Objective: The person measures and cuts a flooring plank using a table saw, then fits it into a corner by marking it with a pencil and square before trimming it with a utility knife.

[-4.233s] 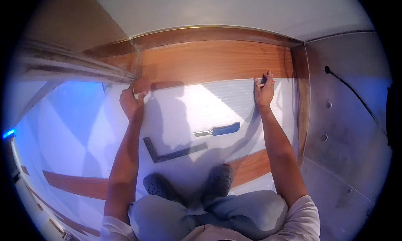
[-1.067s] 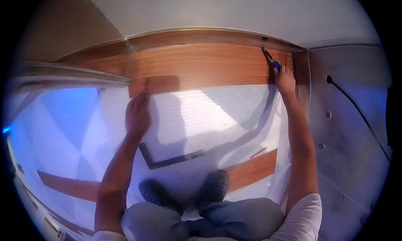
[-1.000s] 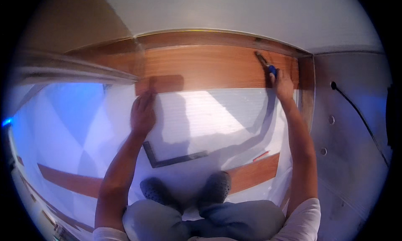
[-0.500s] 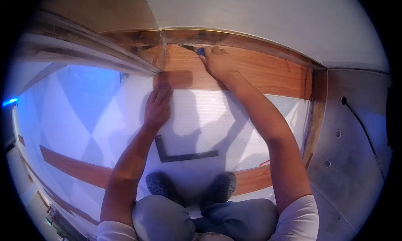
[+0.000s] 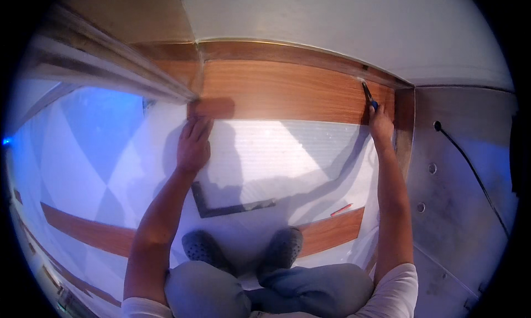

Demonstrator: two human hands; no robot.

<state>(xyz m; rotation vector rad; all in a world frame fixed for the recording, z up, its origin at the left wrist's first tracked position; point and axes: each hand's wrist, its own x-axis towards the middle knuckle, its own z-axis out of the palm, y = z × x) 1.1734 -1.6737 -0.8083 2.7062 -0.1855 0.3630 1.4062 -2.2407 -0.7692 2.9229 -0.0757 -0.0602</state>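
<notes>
My left hand [image 5: 193, 144] rests flat with fingers extended at the near edge of a wood-grain plank [image 5: 282, 88], by its left end. My right hand [image 5: 380, 124] grips a blue-handled knife [image 5: 374, 103] at the plank's right end, its blade pointing away from me toward the far edge. Below the plank, a dark L-shaped square [image 5: 232, 209] lies on the white sheet-covered floor [image 5: 276, 146]. A red pencil [image 5: 341, 210] lies near another brown plank [image 5: 331, 229] beside my right forearm.
A pale wall [image 5: 343, 19] stands beyond the brown skirting. A grey panel [image 5: 459, 196] with holes and a black cable [image 5: 470, 166] is at right. A whitish frame edge [image 5: 116, 63] juts in from upper left. My feet [image 5: 276, 249] are below.
The knife lay on the floor earlier; my right hand took it up. It swung left along the plank half a second ago and is now back at the right end.
</notes>
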